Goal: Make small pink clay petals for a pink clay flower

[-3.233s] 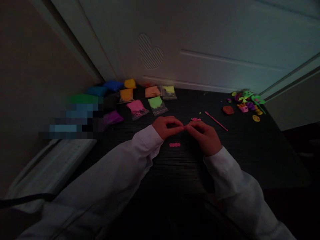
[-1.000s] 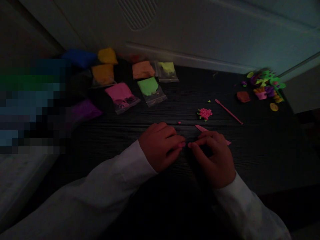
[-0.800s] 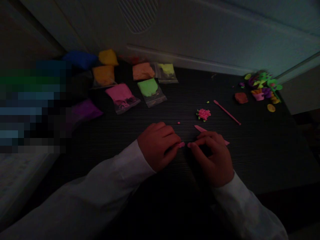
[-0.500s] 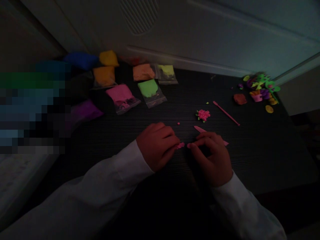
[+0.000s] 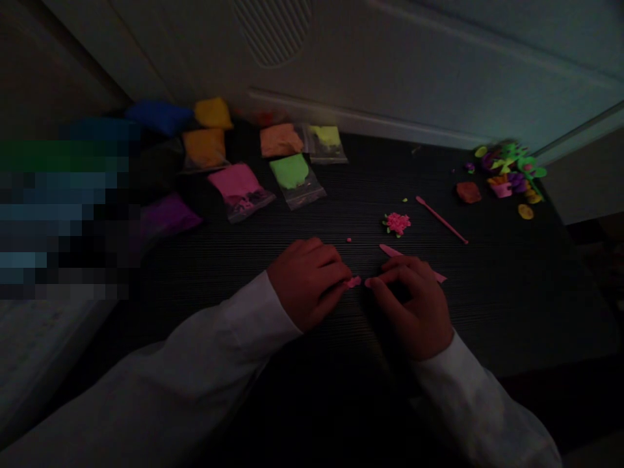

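Between the fingertips of my left hand (image 5: 312, 283) is a small piece of pink modelling clay (image 5: 354, 282), its free end poking out to the right. My right hand (image 5: 414, 305) pinches a second bit of pink clay (image 5: 368, 283), a short gap away from the first. Partly under the right hand lies a flat pink clay knife (image 5: 390, 251). Just beyond the hands a tiny pink clay crumb (image 5: 349, 240) rests on the table. Farther off sits a pink clay flower (image 5: 398, 223) with green leaves, beside a thin pink modelling stick (image 5: 441, 220).
Bags of coloured clay, among them a pink bag (image 5: 238, 185) and a green bag (image 5: 292, 175), lie at the back left. Finished clay figures (image 5: 511, 169) and a reddish-brown lump (image 5: 468, 192) are at the back right. A pale panel (image 5: 390, 78) borders the dark table (image 5: 526, 305).
Hardly anything differs. Both hands keep their pinch on the pink clay pieces; the whole view has shifted very slightly.
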Action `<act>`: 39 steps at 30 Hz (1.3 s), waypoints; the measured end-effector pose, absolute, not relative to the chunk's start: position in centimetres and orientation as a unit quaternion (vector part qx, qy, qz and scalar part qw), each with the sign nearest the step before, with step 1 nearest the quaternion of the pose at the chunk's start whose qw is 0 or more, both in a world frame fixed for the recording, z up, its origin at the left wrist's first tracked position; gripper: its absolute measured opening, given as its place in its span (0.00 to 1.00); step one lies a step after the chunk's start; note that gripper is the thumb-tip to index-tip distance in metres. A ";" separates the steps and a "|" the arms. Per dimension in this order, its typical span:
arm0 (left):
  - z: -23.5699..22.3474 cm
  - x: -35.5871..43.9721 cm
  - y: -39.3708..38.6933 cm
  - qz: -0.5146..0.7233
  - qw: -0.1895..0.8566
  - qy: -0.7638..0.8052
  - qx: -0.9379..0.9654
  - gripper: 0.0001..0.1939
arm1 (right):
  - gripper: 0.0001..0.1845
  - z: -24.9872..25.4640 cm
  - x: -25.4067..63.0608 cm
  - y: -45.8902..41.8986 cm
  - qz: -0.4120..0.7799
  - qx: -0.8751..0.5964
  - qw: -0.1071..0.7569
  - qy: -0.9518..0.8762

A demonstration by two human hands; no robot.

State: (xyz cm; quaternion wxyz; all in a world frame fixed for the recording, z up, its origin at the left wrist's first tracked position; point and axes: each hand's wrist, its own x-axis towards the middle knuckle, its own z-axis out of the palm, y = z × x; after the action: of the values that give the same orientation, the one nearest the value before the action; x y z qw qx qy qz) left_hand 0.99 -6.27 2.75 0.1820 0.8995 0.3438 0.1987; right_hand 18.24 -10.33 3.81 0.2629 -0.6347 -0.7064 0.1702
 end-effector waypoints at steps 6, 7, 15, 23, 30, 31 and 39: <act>2.7 1.0 -6.3 0.200 0.177 0.334 0.904 0.09 | 0.04 3.8 18.1 -10.3 0.176 -0.637 0.258 -0.705; 2.7 1.0 -6.3 0.200 0.173 0.332 0.905 0.10 | 0.04 3.9 18.1 -10.3 0.178 -0.637 0.260 -0.704; 2.4 0.9 -6.3 0.201 0.155 0.318 0.913 0.10 | 0.03 3.8 18.2 -10.2 0.180 -0.638 0.261 -0.702; 2.4 1.0 -6.3 0.194 0.148 0.316 0.917 0.10 | 0.04 3.5 18.1 -10.1 0.169 -0.638 0.254 -0.707; 2.5 1.0 -6.4 0.198 0.148 0.323 0.914 0.10 | 0.04 3.4 18.1 -10.0 0.153 -0.638 0.238 -0.716; 2.5 1.0 -6.4 0.197 0.149 0.323 0.914 0.10 | 0.04 3.4 18.1 -10.0 0.152 -0.639 0.237 -0.716; 2.5 1.1 -6.4 0.190 0.151 0.320 0.916 0.10 | 0.05 3.4 18.0 -9.9 0.153 -0.635 0.232 -0.720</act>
State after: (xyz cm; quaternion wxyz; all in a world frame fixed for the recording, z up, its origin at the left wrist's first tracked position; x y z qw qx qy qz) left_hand 1.06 -6.35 2.53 0.1507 0.9159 0.3201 0.1895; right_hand 18.01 -9.94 3.37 0.2325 -0.6355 -0.7203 0.1527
